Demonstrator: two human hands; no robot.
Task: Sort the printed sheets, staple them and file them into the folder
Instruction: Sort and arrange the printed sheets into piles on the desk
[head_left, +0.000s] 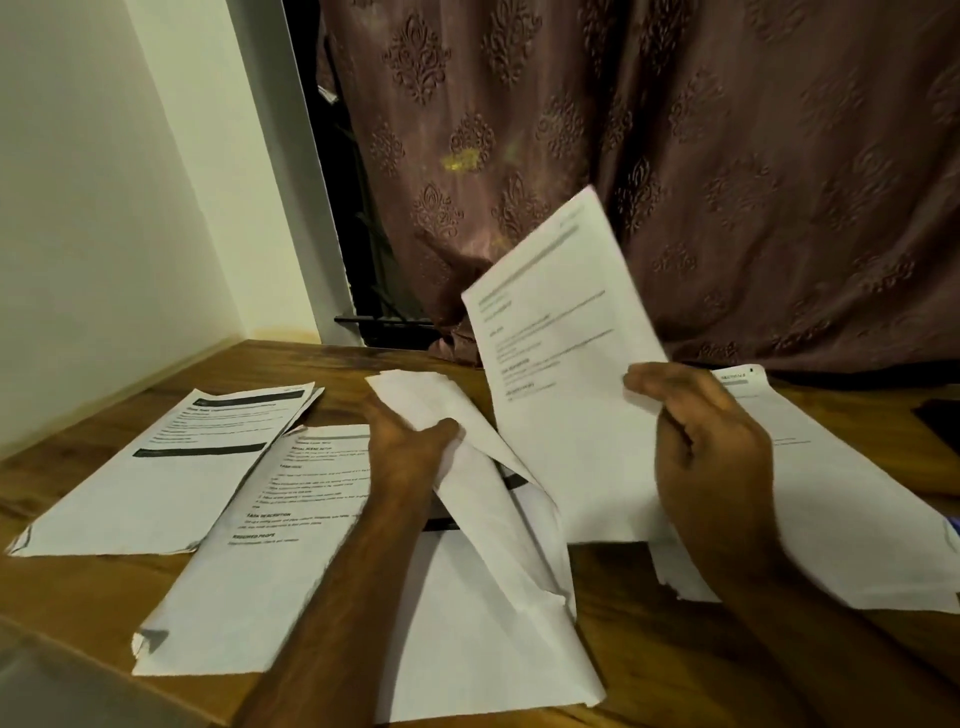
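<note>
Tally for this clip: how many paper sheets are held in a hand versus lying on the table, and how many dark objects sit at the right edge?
Sheets held in a hand: 2 (left hand grips a bent sheet; right hand holds an upright sheet)
Sheets or stacks lying on the table: 4
Dark objects at right edge: 1
Total: 7

Both your forearms reach forward from the near edge of the tabletop. Your left hand (410, 441) sits low, thumb and fingers pinching a folded sheet (467, 467). Your right hand (706, 447) is raised higher, back toward you, fingers curled, gripping an upright printed sheet (556, 364) by its right edge
</note>
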